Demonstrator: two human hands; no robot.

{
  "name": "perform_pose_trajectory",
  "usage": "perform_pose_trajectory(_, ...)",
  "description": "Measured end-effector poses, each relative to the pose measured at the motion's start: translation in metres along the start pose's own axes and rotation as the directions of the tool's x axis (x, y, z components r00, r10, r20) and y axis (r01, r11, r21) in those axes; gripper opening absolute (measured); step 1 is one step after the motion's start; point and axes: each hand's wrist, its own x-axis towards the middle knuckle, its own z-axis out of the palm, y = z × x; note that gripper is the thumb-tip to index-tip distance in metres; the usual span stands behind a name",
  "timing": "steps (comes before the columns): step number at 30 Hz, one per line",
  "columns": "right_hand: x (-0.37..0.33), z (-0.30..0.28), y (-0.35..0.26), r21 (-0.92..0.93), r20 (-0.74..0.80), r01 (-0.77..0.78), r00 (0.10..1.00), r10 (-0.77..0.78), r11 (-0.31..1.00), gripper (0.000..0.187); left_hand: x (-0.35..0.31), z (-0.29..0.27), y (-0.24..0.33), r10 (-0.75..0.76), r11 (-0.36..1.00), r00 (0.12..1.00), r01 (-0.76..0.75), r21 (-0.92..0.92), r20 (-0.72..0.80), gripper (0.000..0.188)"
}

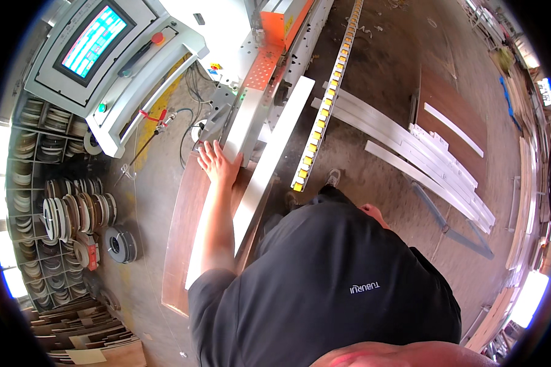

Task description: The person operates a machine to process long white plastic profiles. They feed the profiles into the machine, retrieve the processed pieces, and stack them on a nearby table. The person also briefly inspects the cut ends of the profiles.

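Note:
My left hand [220,164] lies flat with its fingers spread over a long white strip [197,264] that runs along the machine's feed bed. Nothing is gripped in it. Under my forearm a brown wood-grain board [180,244] shows on the left of the strip. A second long white strip [281,134] lies parallel, just right of my left hand. Beyond the fingertips is the machine's orange guard [277,30]. My right hand [373,213] hangs by my right side, mostly hidden by my dark shirt; its fingers cannot be made out.
A control panel with a lit screen [93,43] stands at the far left. A roller rail with yellow wheels [315,134] runs beside the machine. Right of it, several white strips [410,147] rest on a metal stand [434,214]. Edging coils [79,214] fill the left rack.

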Motion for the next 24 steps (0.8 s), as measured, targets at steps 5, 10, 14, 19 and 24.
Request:
perform_pose_trajectory(5,-0.009,-0.008,-0.014,0.023,-0.014,-0.008,1.000,0.008,1.000,0.037,0.035,-0.003,0.003,-0.079,0.996,0.997,0.079,0.038,-0.001,0.112)
perform_pose_trajectory(10,-0.015,-0.010,-0.005,-0.030,-0.050,0.032,0.998,-0.033,0.999,0.039,0.044,-0.005,0.004,-0.107,0.994,0.992,0.109,-0.020,0.063,0.110)
perform_pose_trajectory(14,-0.011,-0.005,0.013,0.028,-0.047,-0.012,0.999,0.013,1.000,0.039,0.042,-0.009,0.006,-0.111,0.994,0.991,0.110,0.016,0.069,0.111)
perform_pose_trajectory(19,0.004,0.000,0.030,0.050,-0.042,-0.011,0.999,0.013,0.999,0.038,0.044,-0.007,0.011,-0.119,0.993,0.992,0.118,0.010,0.049,0.110)
perform_pose_trajectory(24,0.004,-0.001,0.015,-0.030,-0.059,-0.009,0.998,0.007,1.000,0.036,0.042,-0.009,0.005,-0.139,0.990,0.989,0.137,0.043,0.050,0.110)
